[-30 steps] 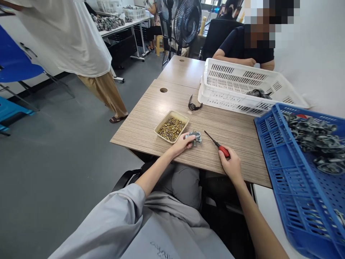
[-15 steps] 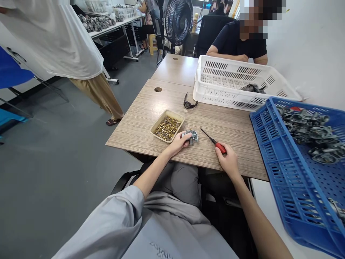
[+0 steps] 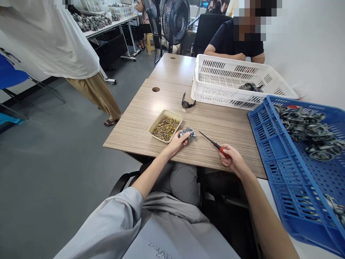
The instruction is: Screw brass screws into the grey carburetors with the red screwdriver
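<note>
My left hand is closed on a small grey metal casting, thumb on top, just above the table near its front edge. Right beside that hand is a beige tray full of brass-coloured screws or pins. My right hand grips a screwdriver by its red handle. The dark shaft points up and left, and its tip is a short way right of the casting, apart from it.
A wristwatch lies behind the tray. A white crate with a few dark parts stands at the back right, and a blue crate of metal castings on the right. Someone in a dark shirt sits opposite; another person stands left.
My right hand has turned and shifted slightly right, its fingers now wrapped around the screwdriver handle. The casting in my left hand has tilted. The whole view has shifted a little.
</note>
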A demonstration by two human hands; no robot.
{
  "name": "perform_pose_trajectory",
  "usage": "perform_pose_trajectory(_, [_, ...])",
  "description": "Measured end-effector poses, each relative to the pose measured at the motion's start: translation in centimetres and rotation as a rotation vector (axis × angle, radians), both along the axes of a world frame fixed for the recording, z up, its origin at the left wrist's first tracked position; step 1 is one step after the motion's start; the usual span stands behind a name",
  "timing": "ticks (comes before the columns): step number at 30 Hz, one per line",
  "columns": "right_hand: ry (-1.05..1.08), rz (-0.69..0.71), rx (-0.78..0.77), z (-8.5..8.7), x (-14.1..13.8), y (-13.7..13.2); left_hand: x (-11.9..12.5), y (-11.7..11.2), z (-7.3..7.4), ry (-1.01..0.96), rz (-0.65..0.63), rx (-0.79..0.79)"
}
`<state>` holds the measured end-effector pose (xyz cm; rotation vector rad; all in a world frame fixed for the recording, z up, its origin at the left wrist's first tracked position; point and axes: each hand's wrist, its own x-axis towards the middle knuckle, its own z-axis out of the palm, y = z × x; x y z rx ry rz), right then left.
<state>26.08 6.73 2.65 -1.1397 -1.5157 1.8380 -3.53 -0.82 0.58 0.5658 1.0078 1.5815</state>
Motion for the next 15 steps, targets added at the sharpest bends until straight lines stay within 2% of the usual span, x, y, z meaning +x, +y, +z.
perform_pose_trajectory(3, [0.041,0.082,-0.041,0.3,-0.5,-1.2,0.0,0.0,0.1,-0.018,0.011,0.004])
perform_pose_trajectory(8, [0.047,0.070,0.111,-0.2,-1.4,-2.2,0.1,0.1,0.2,-0.033,0.028,-0.007])
perform_pose_trajectory(15, [-0.080,0.081,0.281,-0.8,-1.7,-2.6,0.2,0.2,-0.1,-0.038,0.052,0.006])
